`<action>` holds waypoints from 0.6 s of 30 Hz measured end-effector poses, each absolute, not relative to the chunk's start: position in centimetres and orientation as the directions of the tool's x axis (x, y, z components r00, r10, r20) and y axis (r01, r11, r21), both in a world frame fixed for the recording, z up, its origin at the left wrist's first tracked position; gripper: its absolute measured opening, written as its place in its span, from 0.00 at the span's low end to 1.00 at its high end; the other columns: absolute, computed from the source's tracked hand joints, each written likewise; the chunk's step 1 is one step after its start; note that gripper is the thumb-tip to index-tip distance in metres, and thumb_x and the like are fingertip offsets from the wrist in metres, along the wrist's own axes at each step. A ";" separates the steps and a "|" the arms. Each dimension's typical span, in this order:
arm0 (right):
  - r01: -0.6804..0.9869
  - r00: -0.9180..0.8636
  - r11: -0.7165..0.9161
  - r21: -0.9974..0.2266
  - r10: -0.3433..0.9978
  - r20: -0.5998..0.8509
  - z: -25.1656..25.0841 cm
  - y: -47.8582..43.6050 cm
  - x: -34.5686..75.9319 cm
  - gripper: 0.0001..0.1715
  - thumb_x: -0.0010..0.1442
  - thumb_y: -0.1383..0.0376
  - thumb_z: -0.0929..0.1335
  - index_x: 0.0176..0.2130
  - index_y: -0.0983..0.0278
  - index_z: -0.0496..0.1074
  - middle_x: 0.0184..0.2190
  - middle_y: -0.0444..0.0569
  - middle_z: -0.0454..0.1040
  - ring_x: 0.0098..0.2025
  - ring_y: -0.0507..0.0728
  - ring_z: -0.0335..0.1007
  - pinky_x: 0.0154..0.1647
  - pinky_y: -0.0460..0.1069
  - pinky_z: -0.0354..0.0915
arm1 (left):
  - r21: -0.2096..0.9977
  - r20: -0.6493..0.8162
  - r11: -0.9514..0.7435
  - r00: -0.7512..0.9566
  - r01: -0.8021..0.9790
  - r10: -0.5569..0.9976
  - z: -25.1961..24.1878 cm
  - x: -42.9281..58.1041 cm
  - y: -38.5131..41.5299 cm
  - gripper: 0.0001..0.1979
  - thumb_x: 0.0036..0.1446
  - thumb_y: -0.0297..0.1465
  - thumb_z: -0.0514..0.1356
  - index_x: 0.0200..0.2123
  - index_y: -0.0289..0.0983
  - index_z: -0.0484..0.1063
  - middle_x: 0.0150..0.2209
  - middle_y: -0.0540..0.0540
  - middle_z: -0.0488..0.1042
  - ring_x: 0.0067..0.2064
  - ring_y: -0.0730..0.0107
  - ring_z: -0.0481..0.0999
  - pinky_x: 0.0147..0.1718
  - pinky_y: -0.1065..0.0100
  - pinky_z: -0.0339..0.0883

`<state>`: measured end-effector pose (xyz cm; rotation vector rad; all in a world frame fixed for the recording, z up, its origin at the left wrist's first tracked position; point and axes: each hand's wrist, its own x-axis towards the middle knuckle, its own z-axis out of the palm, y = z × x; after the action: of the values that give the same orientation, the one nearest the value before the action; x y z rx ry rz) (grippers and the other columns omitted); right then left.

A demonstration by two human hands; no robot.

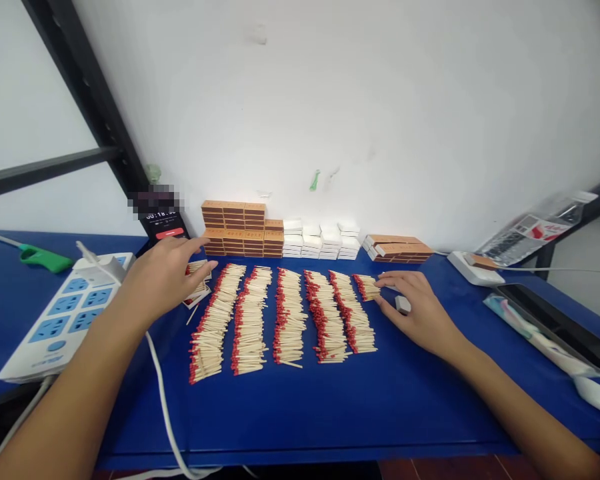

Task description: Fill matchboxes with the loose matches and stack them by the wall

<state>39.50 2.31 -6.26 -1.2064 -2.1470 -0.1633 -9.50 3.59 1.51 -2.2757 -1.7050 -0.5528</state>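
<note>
Across a smooth blue tabletop (330, 413), in the head camera's view, wooden matches (289, 320) are laid out in five long, slightly curving rows, their pale square-cut sticks side by side and their rounded red heads to the left. At the right, a sixth, much shorter row (366, 288) is touched at its stick ends by the right hand (420, 310); its thumb and forefinger are parted at the tips, and whether any sticks are gripped cannot be told. The left hand (167, 270) is held with thumb and forefinger spread wide, near a white-edged tray (200, 295) in which more matches are seen, partly hidden by the hand. Against the white wall (355, 100), brown cardboard matchboxes (243, 243) are stacked like bricks, with their contents concealed. Just beside them, white card boxes (320, 243) are piled in layers; what they contain cannot be seen. Farther right, more brown boxes (400, 250) are laid on their sides, white inner ends exposed. At the left, a white plastic power strip (70, 313) with blue socket faces is placed near a glossy green lighter (47, 259); at the far right, a dark flat object (565, 327) is sheathed in clear plastic.
</note>
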 end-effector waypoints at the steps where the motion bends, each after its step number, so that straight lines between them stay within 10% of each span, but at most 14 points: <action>1: 0.797 -0.357 0.572 -0.193 0.705 0.613 -6.1 2.2 39.3 0.10 0.70 0.61 0.70 0.51 0.57 0.75 0.50 0.55 0.78 0.55 0.68 0.72 0.58 0.66 0.68 | 0.015 0.385 -0.259 0.234 0.966 0.893 1.3 -10.2 3.9 0.29 0.67 0.49 0.56 0.64 0.41 0.73 0.54 0.35 0.82 0.58 0.38 0.78 0.52 0.48 0.73; 8: 0.771 -0.376 0.615 -0.166 0.649 0.662 -5.6 1.9 38.1 0.08 0.70 0.66 0.69 0.49 0.58 0.76 0.49 0.55 0.78 0.54 0.66 0.72 0.56 0.64 0.69 | 0.057 0.148 -0.157 0.148 0.986 0.978 1.4 -11.9 4.6 0.35 0.56 0.59 0.62 0.55 0.40 0.81 0.55 0.32 0.81 0.59 0.29 0.78 0.53 0.44 0.72; 18: 0.769 -0.368 0.620 -0.154 0.627 0.687 -6.0 1.5 38.8 0.07 0.70 0.67 0.70 0.48 0.57 0.76 0.47 0.54 0.79 0.53 0.66 0.73 0.55 0.64 0.70 | 0.194 0.041 -0.227 0.223 0.954 0.974 1.6 -12.8 4.7 0.50 0.46 0.57 0.69 0.69 0.40 0.69 0.66 0.35 0.73 0.63 0.34 0.75 0.62 0.48 0.70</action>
<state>38.79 1.48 -6.02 -1.0909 -2.1094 -0.2483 -12.79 4.67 1.57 -2.5527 -2.0257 -0.2514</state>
